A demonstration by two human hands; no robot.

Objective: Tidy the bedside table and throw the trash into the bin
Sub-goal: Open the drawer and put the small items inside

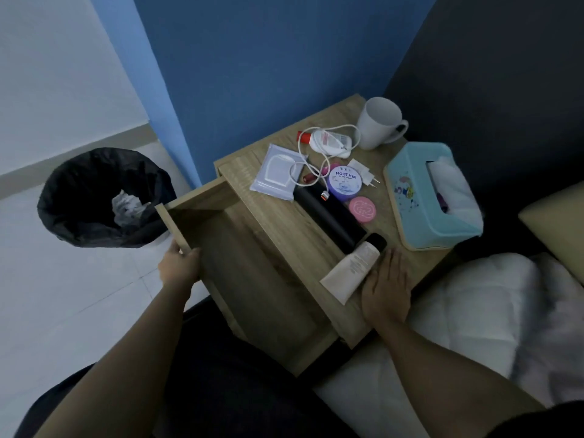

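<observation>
One mug (377, 121), two jars (345, 184) (lidded)

Dim, bluish cast; soft overall focus; wide-angle bending at edges.

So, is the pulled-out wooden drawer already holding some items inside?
No, the pulled-out wooden drawer shows only its bare bottom; the left hand grips its front edge.

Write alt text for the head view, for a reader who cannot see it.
A person's left hand grips the front of an open, empty drawer of a bedside table, the right hand flat on the tabletop beside a cream tube. A mug, tissue box, jars and a charger cable clutter the top; a black-lined bin stands left.
</observation>
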